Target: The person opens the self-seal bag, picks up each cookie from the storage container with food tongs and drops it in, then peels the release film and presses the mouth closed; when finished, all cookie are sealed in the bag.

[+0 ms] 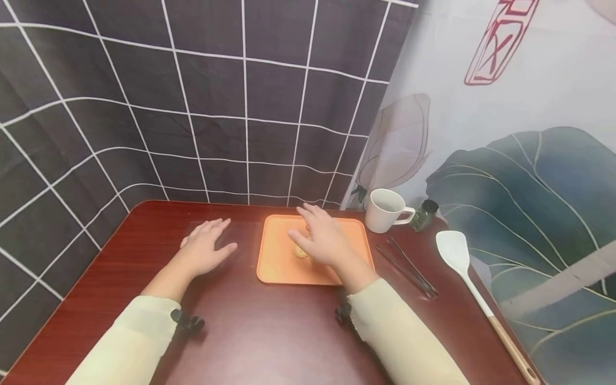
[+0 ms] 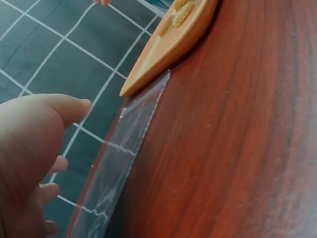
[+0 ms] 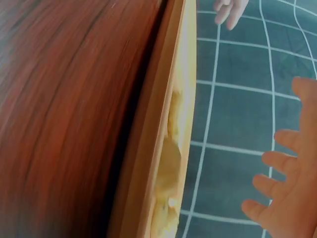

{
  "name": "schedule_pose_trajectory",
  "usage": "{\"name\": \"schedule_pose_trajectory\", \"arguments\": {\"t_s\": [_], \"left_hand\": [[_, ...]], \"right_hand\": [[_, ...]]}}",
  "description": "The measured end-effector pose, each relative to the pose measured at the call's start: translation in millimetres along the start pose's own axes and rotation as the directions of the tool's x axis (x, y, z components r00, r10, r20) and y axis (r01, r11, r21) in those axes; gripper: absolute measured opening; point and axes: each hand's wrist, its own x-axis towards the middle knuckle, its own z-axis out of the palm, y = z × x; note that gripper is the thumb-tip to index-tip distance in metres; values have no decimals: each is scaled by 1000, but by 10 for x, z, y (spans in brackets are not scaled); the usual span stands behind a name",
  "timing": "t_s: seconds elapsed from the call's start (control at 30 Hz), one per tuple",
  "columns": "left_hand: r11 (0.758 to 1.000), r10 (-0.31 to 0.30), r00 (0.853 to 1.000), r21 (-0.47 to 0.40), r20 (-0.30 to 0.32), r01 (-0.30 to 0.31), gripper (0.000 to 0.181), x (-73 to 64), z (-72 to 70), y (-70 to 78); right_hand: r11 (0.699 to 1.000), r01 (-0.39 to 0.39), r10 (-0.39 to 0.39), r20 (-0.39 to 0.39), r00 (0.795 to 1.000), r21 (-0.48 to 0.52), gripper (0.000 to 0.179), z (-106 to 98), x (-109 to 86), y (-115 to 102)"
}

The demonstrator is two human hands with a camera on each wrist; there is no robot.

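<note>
Orange tray (image 1: 276, 262) lay long axis left to right, beneath the nearer right hand (image 1: 324, 238), right of the left hand (image 1: 207, 250); these 2 hung empty, fingers extended.

The red-brown wood-grain counter (image 1: 269, 337) is glossy, the orange rectangular plastic tray (image 1: 276, 262) smooth, the flat clear plastic film (image 2: 121, 144) at left shiny, the far dark gridded cloth (image 1: 212, 80) matt.
</note>
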Motion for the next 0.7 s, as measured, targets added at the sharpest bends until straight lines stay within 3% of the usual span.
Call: {"name": "schedule_pose_trajectory", "arguments": {"t_s": [0.17,0.3,0.43,0.7], "left_hand": [[999,43,999,-20,27,-43,71,-15,65,17],[999,20,997,-42,78,-17,69,-15,89,25],[1000,2,991,-9,132,-1,68,-14,97,18],[1000,-9,990,20,144,6,66,-48,92,-24]], "right_hand": [[999,33,-34,73,997,20,73,133,140,-152],[998,61,-64,113,992,24,70,244,231,-283],[996,80,-83,153,985,25,69,336,310,-401],[993,116,-119,202,972,23,68,530,446,-617]]}}
